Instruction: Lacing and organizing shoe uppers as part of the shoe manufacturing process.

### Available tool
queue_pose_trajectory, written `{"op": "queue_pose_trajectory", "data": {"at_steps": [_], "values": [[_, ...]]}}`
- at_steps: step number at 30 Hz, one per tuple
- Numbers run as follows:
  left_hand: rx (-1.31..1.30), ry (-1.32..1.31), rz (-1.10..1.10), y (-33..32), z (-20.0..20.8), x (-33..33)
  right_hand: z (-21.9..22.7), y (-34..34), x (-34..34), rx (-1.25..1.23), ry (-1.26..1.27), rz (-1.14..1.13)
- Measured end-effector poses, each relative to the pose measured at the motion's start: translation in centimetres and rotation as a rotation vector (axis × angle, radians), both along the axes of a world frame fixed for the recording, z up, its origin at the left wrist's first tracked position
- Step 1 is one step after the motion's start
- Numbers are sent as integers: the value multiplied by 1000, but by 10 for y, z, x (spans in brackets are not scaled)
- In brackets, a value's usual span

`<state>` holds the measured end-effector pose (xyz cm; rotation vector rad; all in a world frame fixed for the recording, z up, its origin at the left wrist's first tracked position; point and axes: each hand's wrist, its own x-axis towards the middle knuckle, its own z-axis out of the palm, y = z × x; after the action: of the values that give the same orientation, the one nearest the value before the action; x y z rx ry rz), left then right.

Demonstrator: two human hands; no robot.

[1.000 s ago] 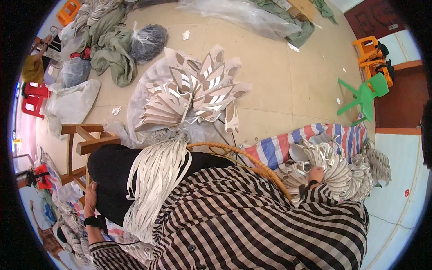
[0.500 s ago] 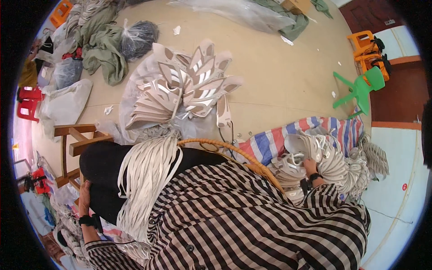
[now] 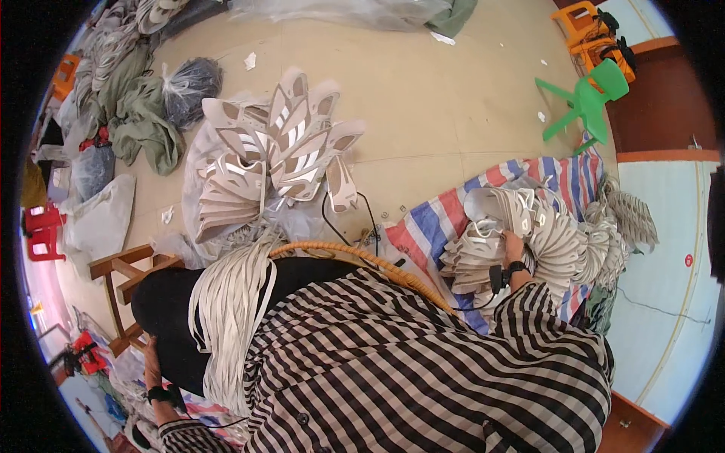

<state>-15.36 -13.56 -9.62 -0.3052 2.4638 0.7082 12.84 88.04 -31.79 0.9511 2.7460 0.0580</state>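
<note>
My right hand (image 3: 514, 249) is in among a curved row of beige shoe uppers (image 3: 555, 241) on the striped sheet, its fingers closed at the edge of one upper and partly hidden. My left hand (image 3: 152, 361) lies along my black-trousered leg beside the wooden stool (image 3: 113, 291), fingers stretched out and holding nothing. A thick bundle of off-white shoelaces (image 3: 223, 325) drapes over my lap. Ahead of my knees, a fanned cluster of beige and white shoe uppers (image 3: 302, 155) sits on clear plastic. An orange-brown wrapped hoop (image 3: 362, 253) curves across my lap.
The red, white and blue striped sheet (image 3: 430, 226) spreads at the right. Beyond it stand a green chair (image 3: 593, 98) and orange stools (image 3: 578, 30). Green cloth (image 3: 147, 128), a dark plastic-wrapped bundle (image 3: 192, 90) and a red stool (image 3: 44, 234) lie to the left.
The view has shifted, so the floor items appear moved left. My right hand has moved slightly among the shoe uppers. My left hand stays at my leg.
</note>
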Motion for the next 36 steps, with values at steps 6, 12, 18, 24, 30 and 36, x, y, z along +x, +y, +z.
{"op": "queue_pose_trajectory", "data": {"at_steps": [6, 12, 18, 24, 30, 36], "values": [[113, 52, 133, -34, -4, -12, -14, -5, -9, 35, 16, -74], [196, 82, 320, -44, 2, 6, 43, -77, -56, -582, 605, -672], [366, 108, 511, -24, -32, -3, 52, -90, -71, -426, 604, -725], [-377, 203, -401, -35, -3, 25, 43, -57, -45, -25, -12, -85], [-342, 162, 37, 10, 15, 31, 43, -129, -182, -29, 88, 370], [-415, 210, -110, 33, 19, 34, 66, -158, -228, -82, 154, 499]]}}
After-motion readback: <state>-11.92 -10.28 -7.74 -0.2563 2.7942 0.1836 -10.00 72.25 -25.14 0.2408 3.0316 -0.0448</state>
